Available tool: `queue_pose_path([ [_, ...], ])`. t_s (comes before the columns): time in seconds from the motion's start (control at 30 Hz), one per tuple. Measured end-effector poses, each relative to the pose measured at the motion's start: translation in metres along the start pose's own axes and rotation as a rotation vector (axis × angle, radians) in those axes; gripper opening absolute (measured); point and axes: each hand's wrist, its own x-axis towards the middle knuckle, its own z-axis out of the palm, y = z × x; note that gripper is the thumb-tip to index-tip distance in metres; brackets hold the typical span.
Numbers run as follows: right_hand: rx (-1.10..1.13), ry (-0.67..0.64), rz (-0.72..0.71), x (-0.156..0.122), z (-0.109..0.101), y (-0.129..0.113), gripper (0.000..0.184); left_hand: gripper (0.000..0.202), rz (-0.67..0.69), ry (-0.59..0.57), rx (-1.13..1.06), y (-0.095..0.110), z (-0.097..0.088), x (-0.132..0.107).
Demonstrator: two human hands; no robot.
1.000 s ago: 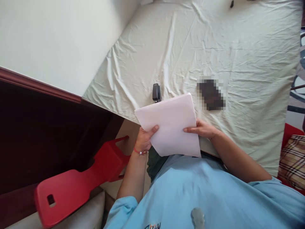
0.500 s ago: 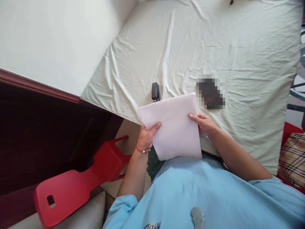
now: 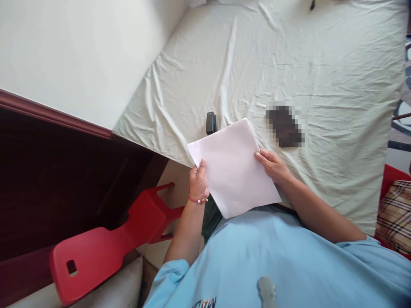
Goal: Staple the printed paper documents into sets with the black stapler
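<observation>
A stack of white paper (image 3: 236,171) is held tilted in front of my blue shirt, over the near edge of the cloth-covered surface. My left hand (image 3: 198,182), with a red beaded bracelet at the wrist, grips the stack's left edge, thumb on top. On the opposite edge, my right hand (image 3: 274,166) pinches the paper, its thumb also on the top sheet. The fingers under the sheets are hidden. Just beyond the paper's far edge lies a small black stapler (image 3: 211,123), partly covered by it.
A pale green sheet (image 3: 321,77) with wrinkles covers the broad surface ahead. On it, right of the paper, a dark blurred-out object (image 3: 284,126) lies. A red plastic chair (image 3: 93,254) stands at lower left, beside dark wood panelling (image 3: 58,184). A plaid cushion (image 3: 396,214) is at far right.
The paper stack has turned, its far right corner swinging left and its near right corner moving right. My left thumb has shifted left toward the edge. More of the stapler shows.
</observation>
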Motion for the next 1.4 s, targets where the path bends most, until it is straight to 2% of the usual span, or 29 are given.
queue_pose_path([
  [0.07,0.041,-0.006,0.023,-0.001,-0.001,-0.001,0.042,0.051,0.025,-0.007,0.007,0.002,-0.001,-0.002],
  [0.17,0.103,-0.027,0.099,-0.003,-0.002,-0.006,0.042,0.051,0.047,-0.122,-0.036,0.015,-0.005,0.000],
  [0.3,0.081,-0.040,0.164,-0.005,-0.002,-0.012,0.042,0.062,0.123,-0.292,-0.095,0.036,-0.007,0.014],
  [0.4,0.045,-0.035,0.170,-0.005,-0.001,-0.012,0.042,0.062,0.129,-0.349,-0.117,0.039,-0.005,0.026],
  [0.57,-0.007,-0.070,0.144,-0.003,-0.001,-0.011,0.051,0.048,0.100,-0.270,-0.143,0.020,-0.005,0.025],
  [0.77,-0.009,-0.103,0.133,-0.001,-0.003,-0.006,0.050,0.052,0.057,-0.175,-0.060,0.015,-0.009,0.016],
  [0.87,-0.002,-0.067,0.107,0.000,-0.002,-0.003,0.048,0.061,0.044,-0.164,-0.037,0.017,-0.007,0.021],
  [0.97,0.016,0.019,0.058,0.001,-0.001,-0.002,0.049,0.061,-0.024,-0.208,-0.010,0.010,-0.003,0.022],
  [1.1,0.024,0.171,-0.016,0.003,-0.002,-0.002,0.048,0.058,-0.170,-0.316,0.066,-0.009,-0.008,0.003],
  [1.17,0.022,0.200,-0.042,0.003,-0.002,-0.002,0.046,0.059,-0.206,-0.334,0.101,-0.020,-0.014,-0.012],
  [1.3,-0.004,0.176,-0.069,0.004,-0.001,0.000,0.041,0.060,-0.205,-0.288,0.150,-0.040,-0.031,-0.039],
  [1.4,-0.039,0.152,-0.048,0.004,-0.001,0.001,0.041,0.057,-0.134,-0.215,0.242,-0.048,-0.038,-0.046],
])
